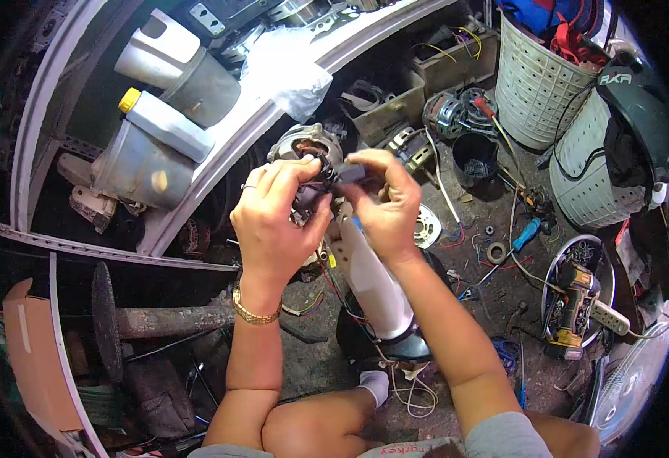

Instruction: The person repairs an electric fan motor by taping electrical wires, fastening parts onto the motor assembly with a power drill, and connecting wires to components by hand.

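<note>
An electric fan motor (308,140) with copper windings showing sits atop a white fan stand (376,286), which rises from a dark base (399,349) between my legs. My left hand (277,210), wearing a ring and a gold bracelet, is closed at the motor's front, its thumb and fingers pinching dark wires (321,174). Close beside it, my right hand (386,206) grips a small dark grey rectangular block (350,174) between thumb and index finger. The block touches or nearly touches the wires. Fingers hide part of the motor.
At right, a cordless drill (576,305) lies in a round metal tray (552,282) near a power strip (609,317). A blue screwdriver (527,233) and loose parts litter the floor. White baskets (537,84) stand behind. On the left are a shelf frame (231,156) and plastic jugs (170,126).
</note>
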